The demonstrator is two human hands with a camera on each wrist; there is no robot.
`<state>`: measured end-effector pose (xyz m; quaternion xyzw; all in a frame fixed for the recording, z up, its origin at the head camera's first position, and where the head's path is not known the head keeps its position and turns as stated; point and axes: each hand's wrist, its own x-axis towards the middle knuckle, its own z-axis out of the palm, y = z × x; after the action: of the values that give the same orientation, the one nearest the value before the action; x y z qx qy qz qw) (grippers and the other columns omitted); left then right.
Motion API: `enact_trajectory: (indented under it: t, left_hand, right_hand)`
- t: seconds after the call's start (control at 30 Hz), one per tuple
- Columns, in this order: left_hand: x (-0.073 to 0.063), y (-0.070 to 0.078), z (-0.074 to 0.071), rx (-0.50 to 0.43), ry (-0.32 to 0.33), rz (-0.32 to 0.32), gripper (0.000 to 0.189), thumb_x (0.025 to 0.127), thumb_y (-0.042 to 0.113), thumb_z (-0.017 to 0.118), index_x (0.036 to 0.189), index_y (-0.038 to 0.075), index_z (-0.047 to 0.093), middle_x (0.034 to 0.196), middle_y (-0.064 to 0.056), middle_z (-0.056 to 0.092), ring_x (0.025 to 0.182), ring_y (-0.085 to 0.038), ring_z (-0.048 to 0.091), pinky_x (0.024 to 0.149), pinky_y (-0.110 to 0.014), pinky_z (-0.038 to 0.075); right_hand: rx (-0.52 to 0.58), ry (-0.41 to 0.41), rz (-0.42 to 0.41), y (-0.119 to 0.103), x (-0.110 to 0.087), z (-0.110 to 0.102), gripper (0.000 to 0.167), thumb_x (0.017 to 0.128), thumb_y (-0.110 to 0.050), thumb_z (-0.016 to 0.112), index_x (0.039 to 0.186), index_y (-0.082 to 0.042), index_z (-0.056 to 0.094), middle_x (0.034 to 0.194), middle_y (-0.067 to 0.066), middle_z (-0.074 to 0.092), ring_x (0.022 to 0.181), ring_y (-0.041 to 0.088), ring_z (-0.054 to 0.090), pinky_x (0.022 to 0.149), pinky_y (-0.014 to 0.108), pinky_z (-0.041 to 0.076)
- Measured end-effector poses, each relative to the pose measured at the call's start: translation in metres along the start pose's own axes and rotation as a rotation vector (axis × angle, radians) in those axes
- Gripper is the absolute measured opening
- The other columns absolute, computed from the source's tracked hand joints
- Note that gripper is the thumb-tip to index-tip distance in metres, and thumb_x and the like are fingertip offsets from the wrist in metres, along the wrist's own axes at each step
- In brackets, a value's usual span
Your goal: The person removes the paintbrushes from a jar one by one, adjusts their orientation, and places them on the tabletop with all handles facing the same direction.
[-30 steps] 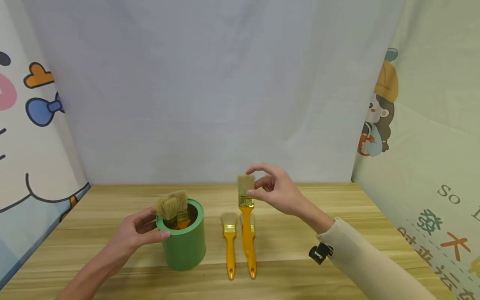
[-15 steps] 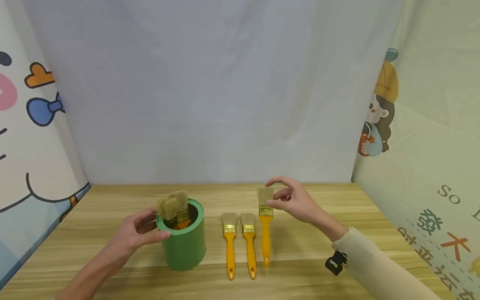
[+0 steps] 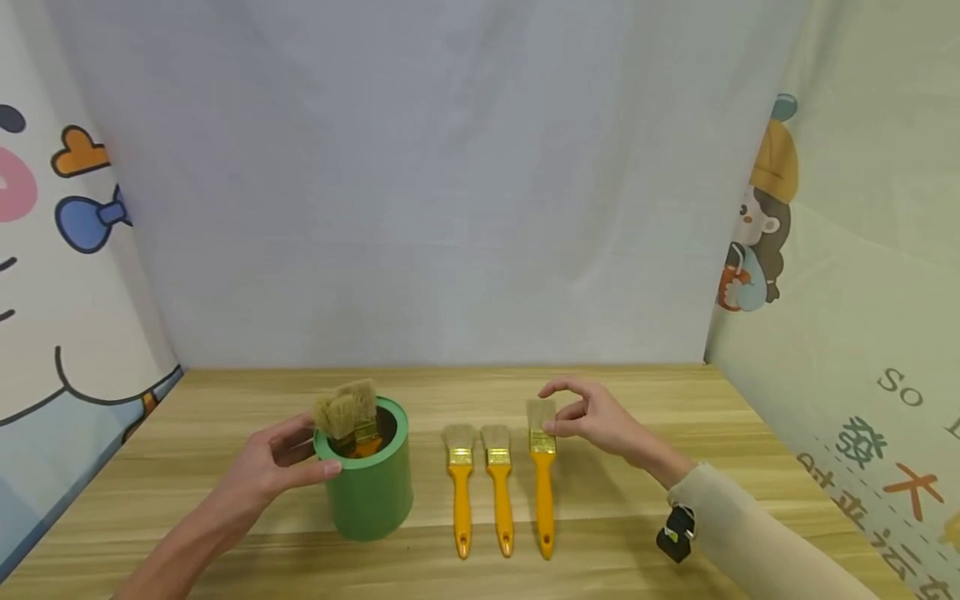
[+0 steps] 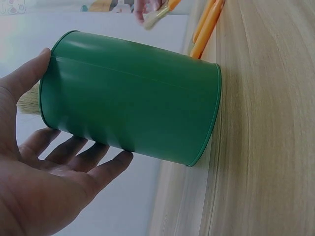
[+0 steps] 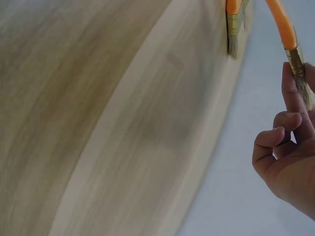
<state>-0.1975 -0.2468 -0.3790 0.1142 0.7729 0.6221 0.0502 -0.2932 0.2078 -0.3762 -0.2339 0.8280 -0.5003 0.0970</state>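
The left hand [image 3: 266,467] steadies a green can [image 3: 371,496], thumb and fingers around its rim in the left wrist view. Paintbrushes [image 3: 348,417] stand in the can, bristles up; their lower parts are hidden. Between thumb and fingers, the right hand [image 3: 600,421] pinches a paintbrush [image 3: 543,492] with a yellow handle near its bristles. The right wrist view shows this held brush [image 5: 285,27] above the table, handle up and away from the fingers. To its left, two similar brushes, one at the left [image 3: 461,492] and one in the middle [image 3: 500,492], lie side by side, bristles facing away.
The wooden table [image 3: 247,392] runs back to a pale hanging cloth [image 3: 450,183]. Printed cloths with cartoon figures hang at the left [image 3: 82,308] and right [image 3: 840,275]. A dark device [image 3: 677,533] hangs at the right sleeve [image 3: 742,525].
Carrying its brush, the right hand has moved right and downward, from over the middle brush to a spot beside it. The left hand and can have stayed put.
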Motion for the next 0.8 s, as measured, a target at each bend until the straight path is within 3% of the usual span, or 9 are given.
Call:
enact_trajectory:
  t: [0.13, 0.27, 0.53, 0.8]
  left_hand:
    - [0.000, 0.000, 0.000, -0.003, -0.004, 0.002, 0.078, 0.100, 0.019, 0.074, 0.163, 0.000, 0.034, 0.162, -0.028, 0.037, 0.146, -0.051, 0.040, 0.109, -0.055, 0.047]
    - [0.000, 0.000, 0.000, -0.002, -0.003, 0.002, 0.078, 0.100, 0.019, 0.074, 0.163, -0.001, 0.033, 0.162, -0.028, 0.037, 0.146, -0.051, 0.039, 0.110, -0.057, 0.046]
    - [0.001, 0.000, 0.000, -0.003, -0.003, 0.009, 0.078, 0.099, 0.018, 0.074, 0.163, -0.001, 0.034, 0.161, -0.028, 0.039, 0.144, -0.051, 0.041, 0.107, -0.053, 0.049]
    - [0.001, 0.000, 0.000, -0.006, -0.002, 0.000, 0.078, 0.099, 0.018, 0.075, 0.164, 0.001, 0.034, 0.162, -0.027, 0.039, 0.145, -0.050, 0.041, 0.107, -0.053, 0.049]
  right_hand:
    - [0.021, -0.017, 0.024, 0.006, 0.001, 0.000, 0.046, 0.099, -0.010, 0.075, 0.140, 0.000, 0.059, 0.097, 0.015, 0.078, 0.095, 0.028, 0.075, 0.096, 0.056, 0.054]
    - [0.030, -0.032, 0.049, 0.011, 0.003, 0.000, 0.045, 0.098, -0.009, 0.075, 0.139, 0.001, 0.059, 0.095, 0.016, 0.078, 0.094, 0.028, 0.074, 0.096, 0.061, 0.051]
    - [0.013, -0.061, 0.106, 0.022, 0.012, 0.004, 0.045, 0.096, -0.007, 0.076, 0.137, 0.001, 0.060, 0.091, 0.013, 0.078, 0.089, 0.024, 0.073, 0.085, 0.040, 0.054]
    - [0.023, -0.074, 0.125, 0.026, 0.016, 0.007, 0.045, 0.096, -0.006, 0.076, 0.136, 0.004, 0.057, 0.093, 0.018, 0.077, 0.074, 0.018, 0.060, 0.060, 0.028, 0.037]
